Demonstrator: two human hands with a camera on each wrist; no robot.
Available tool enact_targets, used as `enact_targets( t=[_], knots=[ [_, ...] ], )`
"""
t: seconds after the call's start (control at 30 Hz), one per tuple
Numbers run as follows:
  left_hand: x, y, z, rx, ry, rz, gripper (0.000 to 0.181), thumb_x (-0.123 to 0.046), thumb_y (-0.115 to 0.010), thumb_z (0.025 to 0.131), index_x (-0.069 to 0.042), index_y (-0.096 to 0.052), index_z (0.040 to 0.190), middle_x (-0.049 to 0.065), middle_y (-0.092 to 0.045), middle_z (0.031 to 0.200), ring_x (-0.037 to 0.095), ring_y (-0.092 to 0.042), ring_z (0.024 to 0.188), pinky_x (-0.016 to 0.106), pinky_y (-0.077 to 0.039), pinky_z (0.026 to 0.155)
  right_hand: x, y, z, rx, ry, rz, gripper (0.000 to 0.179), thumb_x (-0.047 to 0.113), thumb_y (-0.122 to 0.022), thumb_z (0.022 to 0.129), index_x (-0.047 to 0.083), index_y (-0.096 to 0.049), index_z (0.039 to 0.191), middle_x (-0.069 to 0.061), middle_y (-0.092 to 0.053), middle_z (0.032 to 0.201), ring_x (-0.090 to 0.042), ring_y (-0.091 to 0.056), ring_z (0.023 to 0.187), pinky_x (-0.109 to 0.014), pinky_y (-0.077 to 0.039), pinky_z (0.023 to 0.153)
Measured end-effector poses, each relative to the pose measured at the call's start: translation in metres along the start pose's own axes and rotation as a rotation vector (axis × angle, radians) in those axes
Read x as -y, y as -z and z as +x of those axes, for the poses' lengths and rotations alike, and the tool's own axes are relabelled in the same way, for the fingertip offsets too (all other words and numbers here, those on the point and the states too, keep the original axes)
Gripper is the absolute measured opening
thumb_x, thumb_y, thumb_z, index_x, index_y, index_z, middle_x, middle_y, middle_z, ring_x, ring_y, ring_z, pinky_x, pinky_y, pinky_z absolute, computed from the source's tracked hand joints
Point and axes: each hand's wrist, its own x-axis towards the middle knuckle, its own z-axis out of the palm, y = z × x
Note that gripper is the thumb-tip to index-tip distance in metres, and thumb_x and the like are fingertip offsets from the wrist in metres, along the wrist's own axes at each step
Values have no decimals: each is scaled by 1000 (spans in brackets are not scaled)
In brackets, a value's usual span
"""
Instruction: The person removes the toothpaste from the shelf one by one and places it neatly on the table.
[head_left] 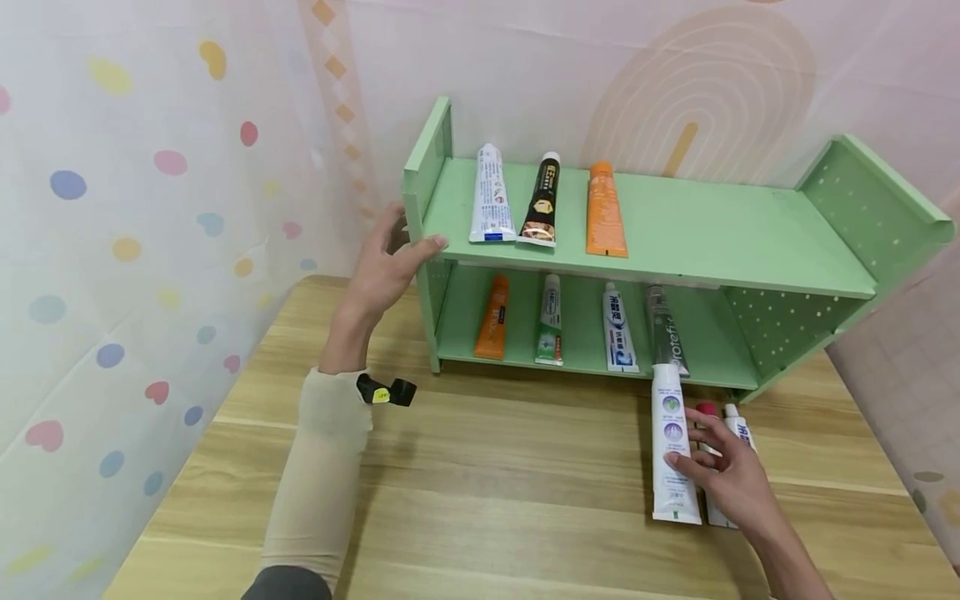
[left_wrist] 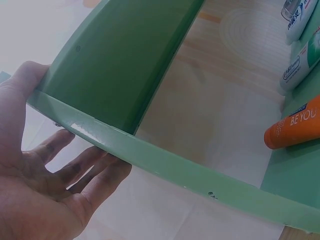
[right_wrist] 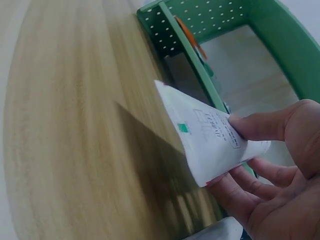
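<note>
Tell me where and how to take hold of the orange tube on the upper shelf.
Pinch the orange tube across the middle of its body, coming from above and the front. It lies flat, narrow end toward the back, wide end near the upper shelf's front edge. Nothing covers it, and the gap toward the black tube should leave room for fingers.

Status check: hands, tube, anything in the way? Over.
Left hand grips green shelf at its left end. Right hand holds white toothpaste tube, raised off the tabletop. Possibly in the way: gray Protefix tube on the lower tier, beyond the held tube.
</note>
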Motion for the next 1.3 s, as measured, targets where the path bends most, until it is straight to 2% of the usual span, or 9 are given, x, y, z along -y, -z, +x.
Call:
enact_targets(
  t=[0.1,0.23,0.3,0.43,0.5,0.67,0.9,1.1,1.3],
  knots=[
    [0,0,0,0,-5,-6,64,-33,-73,91,-26,-46,149,8,-54,143,23,-53,126,45,-46,104,-5,-1,0,-10,-21,-33,73,13,-78,91,9,-40,154,-20,-61,128,-4,-65,84,-26,-56,70],
    [1,0,1,0,-16,-13,64,-32,-73,91,-26,-46,149,8,-54,143,23,-53,126,49,-46,105,-10,-2,0,-30,-18,-36,74,10,-78,90,8,-41,153,-7,-65,118,-2,-65,83,-25,-56,69],
    [1,0,1,1,-21,-16,64,-31,-73,91,-25,-46,149,8,-54,143,24,-53,126,49,-46,104,-11,-2,-2,-36,-13,-34,74,8,-78,89,7,-41,153,-5,-65,115,-1,-65,81,-24,-56,69],
    [0,-1,2,6,-32,-18,63,-30,-73,91,-25,-46,149,8,-53,144,24,-53,126,47,-46,104,-13,-2,-5,-33,-43,-67,74,11,-79,90,5,-41,153,-16,-66,120,-2,-63,81,-24,-54,68],
    [-1,-1,2,7,-35,-18,64,-30,-72,91,-25,-46,149,8,-53,144,24,-53,126,48,-46,104,-15,-2,-5,-24,-79,-101,75,14,-79,90,6,-40,154,-24,-63,128,-3,-62,82,-24,-54,68],
    [-1,-1,1,2,-33,-20,63,-30,-72,91,-25,-47,149,7,-53,145,24,-53,126,53,-45,106,-15,-3,-3,-50,-97,-203,73,18,-80,89,5,-45,152,-24,-64,127,-6,-62,83,-23,-53,67],
    [1,0,1,0,-28,-22,63,-30,-72,92,-26,-46,149,6,-52,146,24,-53,127,53,-45,106,-9,-5,-1,-99,-39,-424,68,25,-83,85,-2,-55,141,-22,-71,110,-19,-64,83,-23,-47,63],
    [1,0,2,1,-31,-29,61,-29,-73,92,-25,-48,148,6,-53,144,23,-53,125,51,-45,105,-6,-5,-4,-128,-8,-529,62,29,-83,84,-2,-62,134,-16,-73,103,-21,-65,82,-27,-44,63],
    [2,-2,2,4,-31,-41,62,-28,-72,92,-26,-47,148,7,-53,145,24,-53,125,53,-45,105,-8,0,-9,-196,51,-549,40,17,-80,85,-2,-72,119,-15,-75,98,-18,-66,76,-25,-45,58]
  ],
)
